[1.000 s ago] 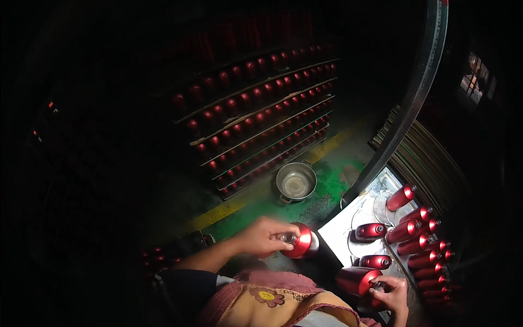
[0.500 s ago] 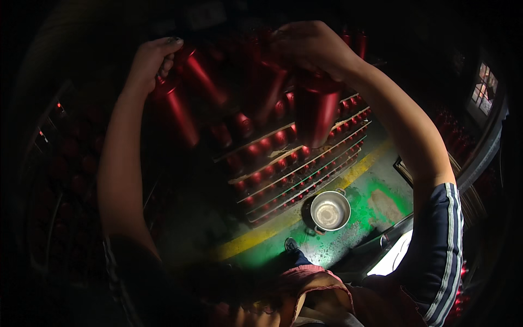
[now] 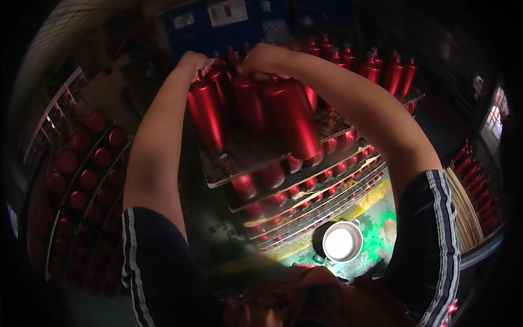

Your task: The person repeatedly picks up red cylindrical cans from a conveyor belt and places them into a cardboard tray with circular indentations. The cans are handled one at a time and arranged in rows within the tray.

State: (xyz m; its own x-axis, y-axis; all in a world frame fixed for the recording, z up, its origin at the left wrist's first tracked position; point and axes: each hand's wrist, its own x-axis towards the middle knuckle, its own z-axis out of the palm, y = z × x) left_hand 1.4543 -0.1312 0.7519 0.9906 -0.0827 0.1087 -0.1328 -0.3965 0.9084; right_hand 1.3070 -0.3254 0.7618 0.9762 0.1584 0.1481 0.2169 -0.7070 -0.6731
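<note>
My left hand [image 3: 197,64] is closed at the necks of two shiny red bottles, a front bottle [image 3: 207,115] and one partly behind it [image 3: 220,82]. My right hand [image 3: 266,61] is closed over the tops of two more red bottles, an inner bottle [image 3: 250,104] and an outer bottle [image 3: 291,119] that leans outward at its base. Their necks are hidden by my fingers. All of these are over the top board [image 3: 234,166] of a stack; whether each base touches it, I cannot tell.
More red bottles [image 3: 370,70] stand upright on the board's far and right side. Lower layers [image 3: 283,197] hold several red bottles. A metal pot [image 3: 357,240] sits on the green floor. Another bottle stack [image 3: 79,199] stands left; thin boards [image 3: 463,210] lean at right.
The view has shifted, showing the top board and the bottles standing on it. Both hands have come closer together, and the held bottles are now over the board.
</note>
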